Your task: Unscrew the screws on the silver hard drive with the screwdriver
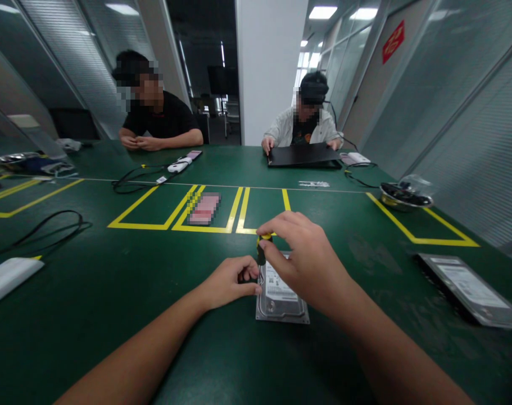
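A silver hard drive [281, 309] with a white label lies flat on the green table in front of me. My right hand [308, 256] is closed on a small black-and-yellow screwdriver [261, 252], thumb and fingers around its handle. The screwdriver stands upright over the drive's left edge; its tip is too small to make out. My left hand [232, 283] has its fingers curled, with thumb and fingertips gripping that same left edge beside the shaft. Part of the drive is hidden under my right hand.
Another hard drive [470, 289] lies at right, below a metal bowl [405, 198] of dark items. Yellow tape outlines [205, 229] mark the table, with a pixelated pink phone-like object [204, 208] inside one. A white object [11, 278] and cable [70, 230] are left. Two people sit opposite; one holds a black panel [302, 154].
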{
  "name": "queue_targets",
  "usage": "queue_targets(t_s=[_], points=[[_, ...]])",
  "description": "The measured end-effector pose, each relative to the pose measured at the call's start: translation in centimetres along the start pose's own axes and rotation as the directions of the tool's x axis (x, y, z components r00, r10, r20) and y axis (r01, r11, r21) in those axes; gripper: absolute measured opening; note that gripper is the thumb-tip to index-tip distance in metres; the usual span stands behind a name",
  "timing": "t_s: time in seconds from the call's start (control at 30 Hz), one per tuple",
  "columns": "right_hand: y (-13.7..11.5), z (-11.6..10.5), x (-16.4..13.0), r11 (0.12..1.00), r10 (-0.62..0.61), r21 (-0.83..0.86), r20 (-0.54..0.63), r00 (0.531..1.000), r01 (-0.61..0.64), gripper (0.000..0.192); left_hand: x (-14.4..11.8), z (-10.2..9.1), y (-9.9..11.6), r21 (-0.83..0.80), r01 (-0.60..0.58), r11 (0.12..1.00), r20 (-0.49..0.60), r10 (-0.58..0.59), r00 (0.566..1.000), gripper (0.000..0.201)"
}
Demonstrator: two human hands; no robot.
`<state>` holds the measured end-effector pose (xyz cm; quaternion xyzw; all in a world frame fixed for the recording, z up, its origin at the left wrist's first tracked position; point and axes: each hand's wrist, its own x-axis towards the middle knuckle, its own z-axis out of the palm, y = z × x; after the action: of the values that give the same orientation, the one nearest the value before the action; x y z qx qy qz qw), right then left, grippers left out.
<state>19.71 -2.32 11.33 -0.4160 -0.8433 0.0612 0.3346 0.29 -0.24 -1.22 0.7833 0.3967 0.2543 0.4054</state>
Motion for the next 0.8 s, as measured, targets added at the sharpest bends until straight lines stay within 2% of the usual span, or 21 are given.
queue_targets(t_s=[0.13,0.37,0.63,0.8], points=[[0.04,0.06,-0.12,1.0,-0.007,0.008,-0.017,1.0,0.008,0.021,-0.04,-0.05,0.12,0.012,0.002,1.0,-0.002,-0.002,1.0,0.029],[-0.11,0.02,-0.02,0.999,0.044,0.02,0.02,0.999,-0.044,0.011,-0.06,0.11,-0.12,-0.024,-0.004,1.0,0.001,0.004,1.0,0.029],[0.2,-0.07,-0.1,1.0,-0.028,-0.003,-0.017,0.999,0.028,0.019,-0.03,0.0,0.09,-0.009,0.013,1.0,0.005,-0.013,1.0,0.03],[-0.04,-0.06,0.0,0.999,0.03,0.031,0.037,0.999,-0.031,0.012,-0.04,0.03,-0.07,-0.021,0.0,1.0,-0.002,0.0,1.0,0.03]])
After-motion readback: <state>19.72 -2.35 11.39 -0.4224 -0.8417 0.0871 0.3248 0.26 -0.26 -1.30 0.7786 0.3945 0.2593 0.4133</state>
